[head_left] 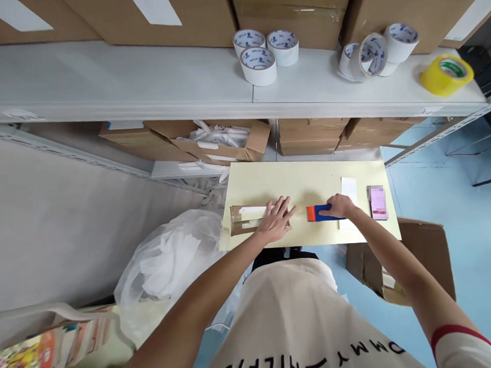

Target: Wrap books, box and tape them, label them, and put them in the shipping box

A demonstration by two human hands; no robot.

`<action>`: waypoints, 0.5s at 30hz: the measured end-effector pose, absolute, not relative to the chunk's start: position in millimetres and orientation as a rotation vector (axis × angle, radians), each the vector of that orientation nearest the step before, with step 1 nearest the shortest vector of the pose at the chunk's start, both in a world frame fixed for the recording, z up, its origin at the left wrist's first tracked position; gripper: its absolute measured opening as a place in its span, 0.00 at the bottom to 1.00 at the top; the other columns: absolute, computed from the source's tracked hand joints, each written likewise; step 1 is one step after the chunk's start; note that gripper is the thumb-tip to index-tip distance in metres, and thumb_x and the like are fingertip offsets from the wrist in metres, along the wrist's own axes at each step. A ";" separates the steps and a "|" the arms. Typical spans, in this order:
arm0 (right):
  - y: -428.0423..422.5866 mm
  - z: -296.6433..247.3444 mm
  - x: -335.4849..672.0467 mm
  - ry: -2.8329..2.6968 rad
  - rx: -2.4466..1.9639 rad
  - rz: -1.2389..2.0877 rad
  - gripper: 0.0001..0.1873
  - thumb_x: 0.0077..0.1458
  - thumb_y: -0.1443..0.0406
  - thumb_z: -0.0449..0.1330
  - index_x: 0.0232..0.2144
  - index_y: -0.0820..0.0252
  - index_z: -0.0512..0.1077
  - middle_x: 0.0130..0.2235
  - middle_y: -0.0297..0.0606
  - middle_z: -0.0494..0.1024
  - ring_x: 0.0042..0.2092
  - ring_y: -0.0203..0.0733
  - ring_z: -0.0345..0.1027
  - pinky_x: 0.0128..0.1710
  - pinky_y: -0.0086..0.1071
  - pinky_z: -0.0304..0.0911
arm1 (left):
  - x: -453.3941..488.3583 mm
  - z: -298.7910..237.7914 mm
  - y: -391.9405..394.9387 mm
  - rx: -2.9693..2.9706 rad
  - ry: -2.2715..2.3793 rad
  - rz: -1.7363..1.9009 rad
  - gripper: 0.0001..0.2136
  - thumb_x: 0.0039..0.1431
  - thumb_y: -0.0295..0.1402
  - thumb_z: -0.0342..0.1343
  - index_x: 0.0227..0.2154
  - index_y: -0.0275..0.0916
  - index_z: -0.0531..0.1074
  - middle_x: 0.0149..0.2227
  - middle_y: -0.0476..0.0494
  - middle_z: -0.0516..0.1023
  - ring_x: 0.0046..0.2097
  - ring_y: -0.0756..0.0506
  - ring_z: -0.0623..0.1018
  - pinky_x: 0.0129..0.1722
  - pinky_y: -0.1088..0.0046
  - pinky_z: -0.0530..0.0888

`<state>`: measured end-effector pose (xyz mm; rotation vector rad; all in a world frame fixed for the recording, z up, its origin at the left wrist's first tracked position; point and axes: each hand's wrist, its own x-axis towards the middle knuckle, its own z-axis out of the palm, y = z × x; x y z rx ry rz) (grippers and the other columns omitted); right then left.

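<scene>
On the cream-coloured tabletop (298, 175), my left hand (274, 221) lies flat with its fingers spread. Its palm covers the right end of a flat brown cardboard piece (236, 222), which bears pale strips along its length. Farther right, my right hand (340, 205) is closed over a long blue object with an orange end (310, 213). That object lies along the table, its orange end towards my left hand, and its exact kind I cannot make out. White paper sheets (348, 187) lie beside and partly beneath my right hand.
A phone (377, 203) lies at the table's right. Behind, a grey shelf (141, 74) carries white tape rolls (258, 68), a yellow tape roll (441, 77) and cardboard boxes (171, 17). An open carton (430, 251) stands low right; a clear plastic bag (167, 259) sits left.
</scene>
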<state>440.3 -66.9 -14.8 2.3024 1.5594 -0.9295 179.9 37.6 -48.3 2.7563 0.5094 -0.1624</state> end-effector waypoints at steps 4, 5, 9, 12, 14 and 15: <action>-39.3 -18.7 367.9 1.471 2.374 -0.790 0.24 0.52 0.50 0.62 0.42 0.63 0.78 0.40 0.55 0.81 0.43 0.55 0.76 0.40 0.40 0.68 | 189.8 -45.2 31.8 2.765 0.506 -0.216 0.20 0.51 0.38 0.63 0.49 0.49 0.76 0.69 0.40 0.56 0.69 0.24 0.44 0.61 0.32 0.41; -32.4 -20.3 350.6 1.509 2.360 -0.812 0.22 0.53 0.54 0.62 0.43 0.64 0.77 0.40 0.56 0.81 0.43 0.55 0.76 0.40 0.41 0.68 | 193.3 -45.0 30.2 2.765 0.531 -0.239 0.19 0.48 0.38 0.65 0.46 0.47 0.78 0.67 0.39 0.58 0.69 0.22 0.43 0.61 0.31 0.41; -21.4 -20.4 322.5 1.553 2.372 -0.813 0.15 0.58 0.59 0.58 0.41 0.64 0.77 0.40 0.54 0.81 0.42 0.54 0.77 0.39 0.42 0.68 | 204.3 -46.0 27.1 2.751 0.610 -0.279 0.18 0.45 0.41 0.67 0.41 0.45 0.81 0.64 0.36 0.63 0.69 0.19 0.41 0.59 0.28 0.39; -37.1 -15.7 342.1 1.441 2.562 -0.733 0.23 0.61 0.52 0.53 0.42 0.65 0.76 0.41 0.55 0.81 0.42 0.54 0.76 0.39 0.41 0.68 | 202.5 -45.4 29.4 2.696 0.601 -0.241 0.26 0.45 0.45 0.66 0.50 0.45 0.76 0.69 0.35 0.53 0.69 0.20 0.41 0.58 0.27 0.39; -56.9 -16.9 360.0 1.325 2.759 -0.719 0.26 0.62 0.49 0.50 0.45 0.64 0.74 0.42 0.54 0.80 0.44 0.53 0.76 0.41 0.39 0.67 | 193.7 -43.6 31.5 2.641 0.567 -0.150 0.35 0.48 0.47 0.64 0.60 0.45 0.66 0.71 0.33 0.45 0.69 0.23 0.42 0.60 0.31 0.44; -68.2 -20.3 367.3 1.293 2.835 -0.744 0.26 0.62 0.50 0.49 0.47 0.64 0.72 0.43 0.52 0.80 0.45 0.52 0.75 0.42 0.38 0.67 | 186.9 -42.5 32.0 2.617 0.566 -0.081 0.38 0.50 0.47 0.63 0.63 0.44 0.61 0.71 0.31 0.42 0.70 0.24 0.42 0.61 0.33 0.47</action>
